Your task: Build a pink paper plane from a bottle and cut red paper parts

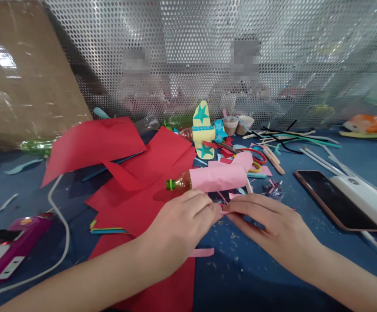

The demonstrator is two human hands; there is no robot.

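Head view, pink-wrapped bottle (219, 178): lies on its side, neck to the left; smooth pink paper around the body, slight creases; bare neck translucent, brownish; green ridged cap (170, 185) with a yellow-green ring.
Small pink paper piece (224, 211): just on the near side of the bottle, between the fingertips; narrow, mostly hidden, exact shape cannot be told.
Left hand (181, 229): near side of the bottle; fingers bent together, tips pinching the paper piece.
Right hand (273, 229): near side of the bottle, toward its right; thumb and fingertips pinching the same piece, palm turned down.
Pink strip (204, 252): nearer the person than the bottle; flat, straight-edged.
Red sheets (136, 216): left of the bottle; matt, overlapping, some lifted at the edges.
Star-patterned model (204, 132): beyond the bottle; yellow paper, rounded wings, teal stars.
Scissors (256, 151): beyond the bottle, toward its right; red and yellow loops.
Phone (334, 199): right of the bottle; dark glossy screen.
Metal panel (188, 52): behind the bottle; perforated, shiny.
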